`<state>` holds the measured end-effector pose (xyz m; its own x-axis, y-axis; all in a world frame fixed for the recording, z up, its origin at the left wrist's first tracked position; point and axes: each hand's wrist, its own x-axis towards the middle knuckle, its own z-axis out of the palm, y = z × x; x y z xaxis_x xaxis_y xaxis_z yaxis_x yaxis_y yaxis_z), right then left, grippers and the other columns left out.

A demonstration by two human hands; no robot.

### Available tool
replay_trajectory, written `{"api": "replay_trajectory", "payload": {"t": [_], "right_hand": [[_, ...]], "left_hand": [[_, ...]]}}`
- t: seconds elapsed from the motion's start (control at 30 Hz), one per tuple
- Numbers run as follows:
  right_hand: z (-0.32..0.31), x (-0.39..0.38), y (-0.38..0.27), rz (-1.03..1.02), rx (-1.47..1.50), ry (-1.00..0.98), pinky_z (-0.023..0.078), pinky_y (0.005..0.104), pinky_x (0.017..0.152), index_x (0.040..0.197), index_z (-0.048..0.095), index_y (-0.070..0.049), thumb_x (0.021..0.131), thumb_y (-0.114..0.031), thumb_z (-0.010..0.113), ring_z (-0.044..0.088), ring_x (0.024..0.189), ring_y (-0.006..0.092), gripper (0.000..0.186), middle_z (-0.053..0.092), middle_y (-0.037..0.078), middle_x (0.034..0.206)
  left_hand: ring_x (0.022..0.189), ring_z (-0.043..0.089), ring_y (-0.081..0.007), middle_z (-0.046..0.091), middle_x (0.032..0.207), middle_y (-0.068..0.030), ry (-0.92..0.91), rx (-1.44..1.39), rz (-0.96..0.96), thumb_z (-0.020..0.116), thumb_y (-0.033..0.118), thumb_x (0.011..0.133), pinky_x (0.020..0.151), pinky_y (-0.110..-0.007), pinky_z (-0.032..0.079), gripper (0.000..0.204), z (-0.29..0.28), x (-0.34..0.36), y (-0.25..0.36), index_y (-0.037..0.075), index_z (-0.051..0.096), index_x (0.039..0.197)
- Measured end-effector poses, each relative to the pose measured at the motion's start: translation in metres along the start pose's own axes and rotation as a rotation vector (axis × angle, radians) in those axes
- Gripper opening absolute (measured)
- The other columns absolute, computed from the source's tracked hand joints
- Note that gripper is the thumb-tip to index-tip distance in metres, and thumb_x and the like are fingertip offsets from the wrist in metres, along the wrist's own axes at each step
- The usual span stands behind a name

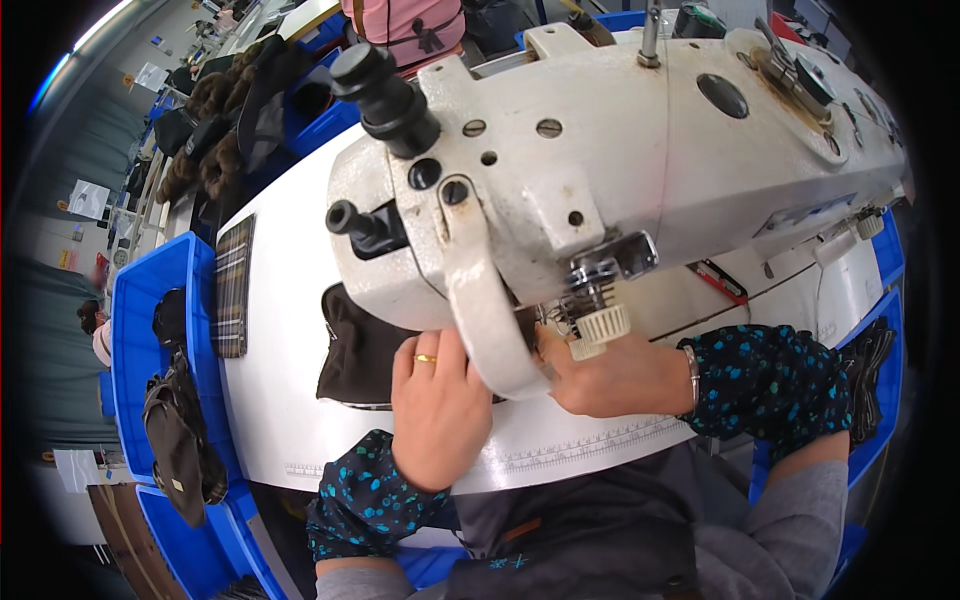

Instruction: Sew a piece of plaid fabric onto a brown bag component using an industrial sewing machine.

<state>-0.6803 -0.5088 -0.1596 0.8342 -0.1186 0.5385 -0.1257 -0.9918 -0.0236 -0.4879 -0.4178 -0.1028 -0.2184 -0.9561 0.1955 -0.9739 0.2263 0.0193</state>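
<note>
A dark brown cloth piece [358,350] with a pale lower edge lies on the white sewing table, partly under the head of a sewing machine [560,190]. My left hand [440,415], a gold ring on one finger, presses on the cloth with its fingers close together and bent down; the machine head hides their tips. To the right of the machine's curved white lever [485,310], my right hand [610,378] is closed at the cloth's right part, close to the needle area. The lever and a ribbed cream knob [604,324] partly cover its fingers, and the needle itself is hidden.
A folded plaid cloth [233,285] lies at the table's left edge. Beside it stands a blue bin [125,350] with dark cloth pieces. Red-and-black snips [722,282] lie behind my right hand. Another blue bin [888,345] with dark cloth stands right. A printed ruler [590,445] runs along the front edge.
</note>
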Motion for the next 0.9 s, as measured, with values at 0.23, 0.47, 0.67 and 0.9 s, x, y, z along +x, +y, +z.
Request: {"api": "replay_trajectory", "payload": {"t": [0.23, 0.47, 0.67, 0.9], "right_hand": [[-0.008, 0.001, -0.009, 0.03, -0.048, 0.004, 0.044, 0.0301, 0.046, 0.073, 0.062, -0.007, 0.072, -0.017, 0.066, 0.059, 0.054, 0.0159, 0.01, 0.054, 0.001, 0.062], [-0.018, 0.001, -0.013, -0.065, -0.106, -0.074, 0.042, 0.027, 0.048, 0.074, 0.064, -0.006, 0.074, -0.017, 0.064, 0.055, 0.058, 0.0126, 0.011, 0.051, 0.0, 0.065], [-0.016, -0.001, -0.013, -0.068, -0.089, -0.08, 0.04, 0.0274, 0.048, 0.074, 0.063, -0.007, 0.076, -0.018, 0.063, 0.053, 0.058, 0.0117, 0.011, 0.049, 0.0, 0.065], [-0.023, 0.001, -0.013, -0.083, -0.089, -0.136, 0.039, 0.027, 0.048, 0.07, 0.06, -0.008, 0.076, -0.017, 0.063, 0.052, 0.058, 0.0116, 0.011, 0.05, 0.0, 0.064]], "left_hand": [[0.095, 0.062, -0.0304, 0.064, 0.104, -0.0078, 0.079, -0.171, 0.142, 0.076, 0.007, 0.066, 0.082, -0.042, 0.049, 0.047, 0.012, 0.006, -0.013, 0.008, 0.069, 0.112], [0.094, 0.06, -0.0267, 0.062, 0.098, -0.0061, 0.016, -0.23, 0.181, 0.077, 0.014, 0.063, 0.079, -0.038, 0.05, 0.03, 0.016, 0.008, -0.012, 0.009, 0.07, 0.092], [0.088, 0.057, -0.0244, 0.056, 0.09, -0.0044, 0.003, -0.185, 0.215, 0.071, 0.012, 0.067, 0.075, -0.037, 0.048, 0.024, 0.02, 0.014, -0.008, 0.007, 0.067, 0.09], [0.087, 0.056, -0.0219, 0.054, 0.089, -0.0039, 0.058, -0.061, 0.232, 0.063, 0.012, 0.074, 0.073, -0.034, 0.048, 0.017, 0.02, 0.012, -0.002, 0.006, 0.067, 0.09]]}}
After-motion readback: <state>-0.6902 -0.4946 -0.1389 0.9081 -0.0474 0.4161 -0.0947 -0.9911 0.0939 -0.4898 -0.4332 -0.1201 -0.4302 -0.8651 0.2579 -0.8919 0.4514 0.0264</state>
